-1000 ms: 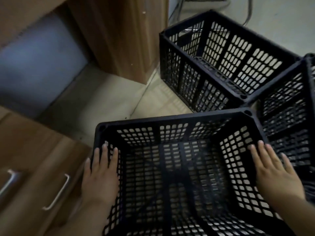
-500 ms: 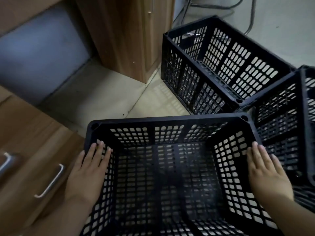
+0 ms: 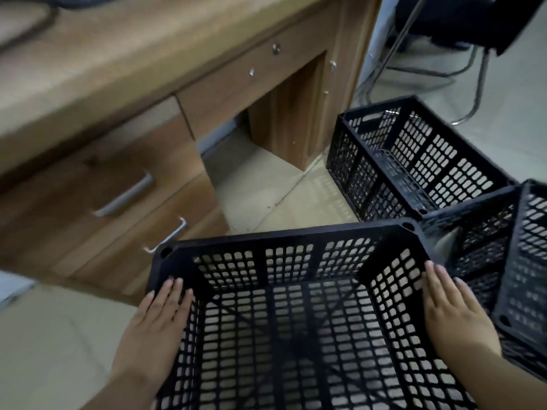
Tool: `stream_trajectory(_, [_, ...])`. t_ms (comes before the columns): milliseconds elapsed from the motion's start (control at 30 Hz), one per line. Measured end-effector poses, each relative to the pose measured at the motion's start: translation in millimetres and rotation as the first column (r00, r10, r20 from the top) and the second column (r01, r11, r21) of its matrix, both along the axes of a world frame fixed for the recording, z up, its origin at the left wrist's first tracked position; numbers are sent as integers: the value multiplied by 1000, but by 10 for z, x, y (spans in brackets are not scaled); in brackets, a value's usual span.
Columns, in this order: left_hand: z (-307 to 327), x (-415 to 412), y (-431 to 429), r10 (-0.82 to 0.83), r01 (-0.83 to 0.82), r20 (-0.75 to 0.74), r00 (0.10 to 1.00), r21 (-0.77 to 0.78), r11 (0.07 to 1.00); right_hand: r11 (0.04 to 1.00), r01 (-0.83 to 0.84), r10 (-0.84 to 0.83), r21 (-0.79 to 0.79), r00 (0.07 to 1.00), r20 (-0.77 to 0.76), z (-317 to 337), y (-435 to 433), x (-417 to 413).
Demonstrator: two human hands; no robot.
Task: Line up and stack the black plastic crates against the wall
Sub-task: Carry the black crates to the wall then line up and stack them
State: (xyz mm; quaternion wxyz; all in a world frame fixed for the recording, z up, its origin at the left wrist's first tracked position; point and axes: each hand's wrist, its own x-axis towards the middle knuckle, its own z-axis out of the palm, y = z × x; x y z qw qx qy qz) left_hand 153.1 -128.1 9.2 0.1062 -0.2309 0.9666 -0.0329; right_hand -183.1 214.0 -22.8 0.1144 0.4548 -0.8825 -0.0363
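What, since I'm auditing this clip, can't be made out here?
Head view only:
Held crate: near end cut off by the bottom edge.
Left hand and right hand: thumbs hidden behind the palms and crate walls.
Right-side crate: blurred, cut off by the right edge.
Chair: blurred, cut off by the top edge.

Near crate [image 3: 281, 235] cut off below, chair [image 3: 461, 22] cropped

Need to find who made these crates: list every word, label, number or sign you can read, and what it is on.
None can be read. The held crate, the far crate, the right-hand crate and the wooden desk show no text, label or number; blur would hide any small moulded marks.
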Motion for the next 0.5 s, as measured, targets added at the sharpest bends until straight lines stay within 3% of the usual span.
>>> stream_trajectory(200, [238,1050,264,89,-92,-90,992,-39,995,987,-152,152,-43,988,-13,351,-212,674])
stream_trajectory(300, [367,1757,382,133,-133,-3,991,-52,990,980,-194,190,-53,980,-64,489,-371,1180])
stream_trajectory(467, [674,3122,396,279,-277,58,959,-34,960,959,-249,258,134,965,-53,914,-935,2372])
stream_trajectory(500, [772,3391,385,317,-315,15,948,-58,947,946,-259,258,197,966,29,1037,-1089,2637])
